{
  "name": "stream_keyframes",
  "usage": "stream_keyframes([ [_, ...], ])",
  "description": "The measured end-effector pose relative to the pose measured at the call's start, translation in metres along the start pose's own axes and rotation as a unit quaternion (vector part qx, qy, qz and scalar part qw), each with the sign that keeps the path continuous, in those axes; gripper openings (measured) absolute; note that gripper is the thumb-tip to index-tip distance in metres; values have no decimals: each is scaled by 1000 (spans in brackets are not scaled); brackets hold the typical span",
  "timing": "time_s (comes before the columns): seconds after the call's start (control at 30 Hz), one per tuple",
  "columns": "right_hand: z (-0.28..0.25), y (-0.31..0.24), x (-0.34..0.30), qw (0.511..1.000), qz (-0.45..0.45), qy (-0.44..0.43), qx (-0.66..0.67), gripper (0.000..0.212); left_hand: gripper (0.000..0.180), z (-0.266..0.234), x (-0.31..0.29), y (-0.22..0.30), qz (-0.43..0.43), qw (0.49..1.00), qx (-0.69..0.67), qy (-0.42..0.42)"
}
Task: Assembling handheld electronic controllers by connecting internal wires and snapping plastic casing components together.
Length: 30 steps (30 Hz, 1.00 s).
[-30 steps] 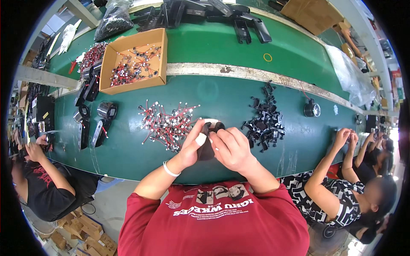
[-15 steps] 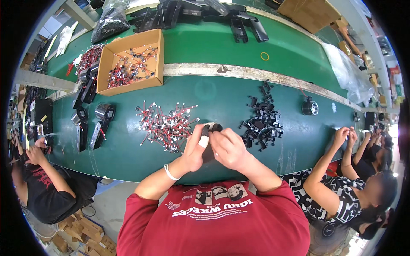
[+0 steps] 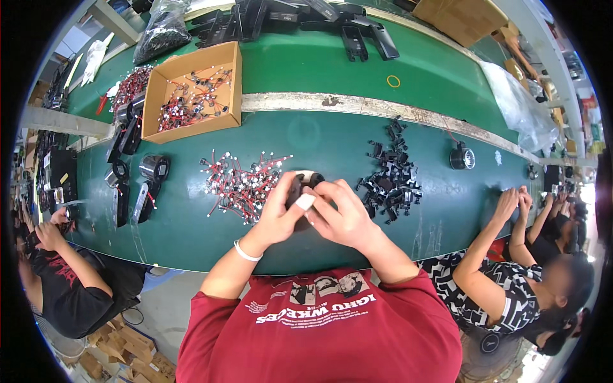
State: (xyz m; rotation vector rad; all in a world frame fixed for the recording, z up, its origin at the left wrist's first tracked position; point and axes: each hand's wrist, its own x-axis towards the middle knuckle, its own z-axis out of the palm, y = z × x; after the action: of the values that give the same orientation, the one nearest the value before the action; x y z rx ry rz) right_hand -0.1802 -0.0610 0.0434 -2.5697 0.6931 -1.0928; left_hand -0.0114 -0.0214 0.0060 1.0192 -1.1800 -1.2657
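In front of my chest, both hands hold a black plastic housing (image 3: 295,190) with a pale inner edge at its top; my fingers cover most of it. My left hand (image 3: 276,214) grips its left side, a white wrap around the thumb. My right hand (image 3: 345,214) closes on the right side, its fingertips near the left thumb. Any small part between the fingertips is hidden. Left of my hands lies a pile of red-wired connectors (image 3: 246,185). A heap of small black plastic pieces (image 3: 391,175) lies to the right.
A cardboard box (image 3: 236,96) of wired parts stands at the back left, beside black handheld fan bodies (image 3: 153,167). A round black unit (image 3: 461,157) sits at the right. A metal strip (image 3: 306,102) crosses the bench. Co-workers sit on both sides.
Both hands have shifted slightly, and the housing has turned so more of its upper opening shows. My right fingers have moved in toward the left thumb.
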Motion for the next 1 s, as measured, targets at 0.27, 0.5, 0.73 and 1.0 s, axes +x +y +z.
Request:
stream_keyframes([
  [0.27,-50,25,3,934,239,112,239,26,36,-6,5,14,-89,988,-120,-48],
  [0.5,-90,33,-5,940,325,23,98,8,37,-3,-1,9,-66,994,-80,-24],
  [0.73,-130,83,-40,886,370,194,-202,9,33,1,-7,1,-22,999,-17,45],
  [1.0,-173,177,-107,785,515,155,-307,78,41,2,-5,10,11,992,-123,-34],
])
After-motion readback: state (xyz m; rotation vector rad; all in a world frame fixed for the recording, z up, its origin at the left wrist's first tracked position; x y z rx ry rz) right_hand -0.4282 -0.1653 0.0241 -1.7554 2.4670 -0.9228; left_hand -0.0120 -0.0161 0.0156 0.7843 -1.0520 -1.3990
